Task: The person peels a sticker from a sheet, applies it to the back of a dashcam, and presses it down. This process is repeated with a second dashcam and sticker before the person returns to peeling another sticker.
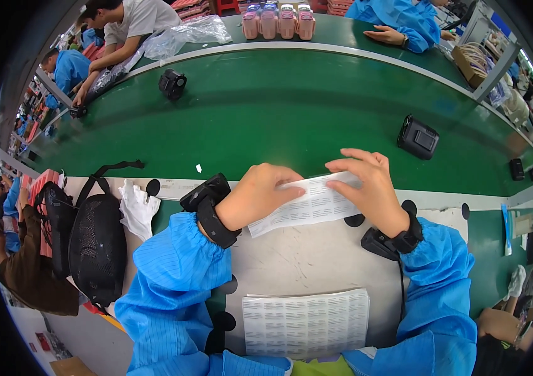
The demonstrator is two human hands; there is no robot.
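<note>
My left hand (257,195) and my right hand (371,187) hold a strip of printed white label sheet (304,210) between them, above the near worktop. The left thumb and fingers pinch its upper left part, while the right thumb and index finger grip its right end; the other right fingers are lifted. The strip slopes down toward the left. Closer to my body, a stack of printed label sheets (306,321) lies flat on the pale worktop (297,266). Both wrists wear black strapped devices.
A green conveyor belt (279,106) runs across ahead, carrying black boxy devices (172,84) (418,136). At left lie a black mesh bag (97,244) and a white glove (136,208). Pink-and-white containers (279,24) and clear plastic (194,37) sit beyond, near other people.
</note>
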